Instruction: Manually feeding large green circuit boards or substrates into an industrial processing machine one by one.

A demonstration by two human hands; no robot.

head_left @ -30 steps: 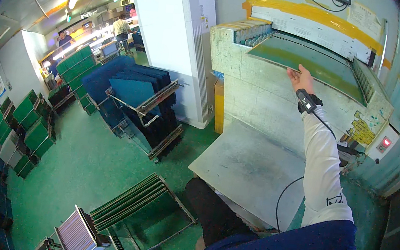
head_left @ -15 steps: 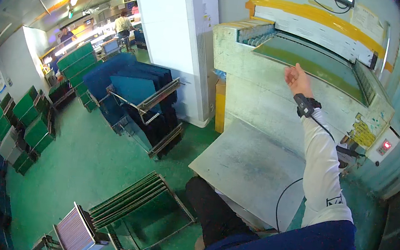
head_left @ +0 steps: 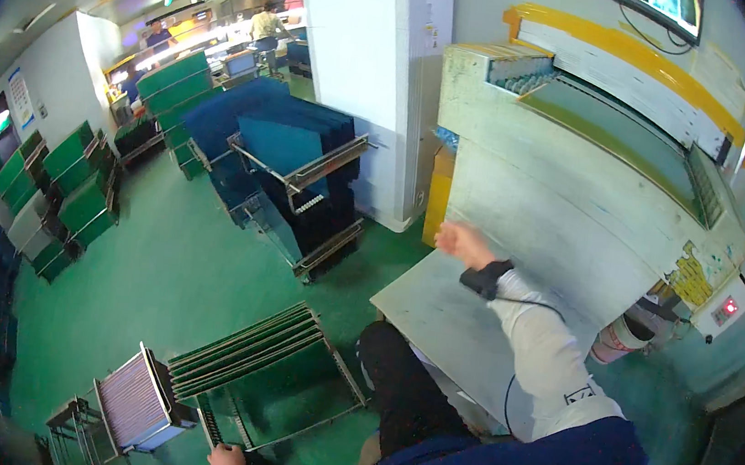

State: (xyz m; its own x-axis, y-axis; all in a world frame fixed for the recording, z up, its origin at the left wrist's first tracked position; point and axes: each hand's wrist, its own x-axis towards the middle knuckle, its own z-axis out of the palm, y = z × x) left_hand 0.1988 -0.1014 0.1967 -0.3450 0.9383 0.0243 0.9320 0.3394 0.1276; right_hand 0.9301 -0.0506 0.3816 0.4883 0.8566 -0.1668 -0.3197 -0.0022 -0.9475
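My left hand (head_left: 227, 462) is closed around the near end of a metal rack (head_left: 342, 358) at the bottom of the view. Several green panels (head_left: 254, 348) stand upright in that rack, side by side. Out in front of me, my right hand (head_left: 466, 243) hangs over a low grey tabletop (head_left: 447, 301), with its fingers curled in and nothing visible in them. A dark strap with a small device (head_left: 485, 279) and a cable circles my right wrist. Beyond, a flat greenish panel (head_left: 614, 131) lies in the roller opening of a pale machine (head_left: 543, 188), apart from my hand.
Left of my rack stands another rack holding close-set pinkish sheets (head_left: 132, 403). A rack of dark blue panels (head_left: 281, 144) is farther off, beside a white cabinet (head_left: 363, 75). More green panels (head_left: 88, 191) line the left wall. A bucket (head_left: 619, 341) sits under the machine's right end.
My right hand has drawn back from the machine's panel, down and left over the tabletop, its fingers more curled. My left hand stays on the rack. The view has shifted slightly.
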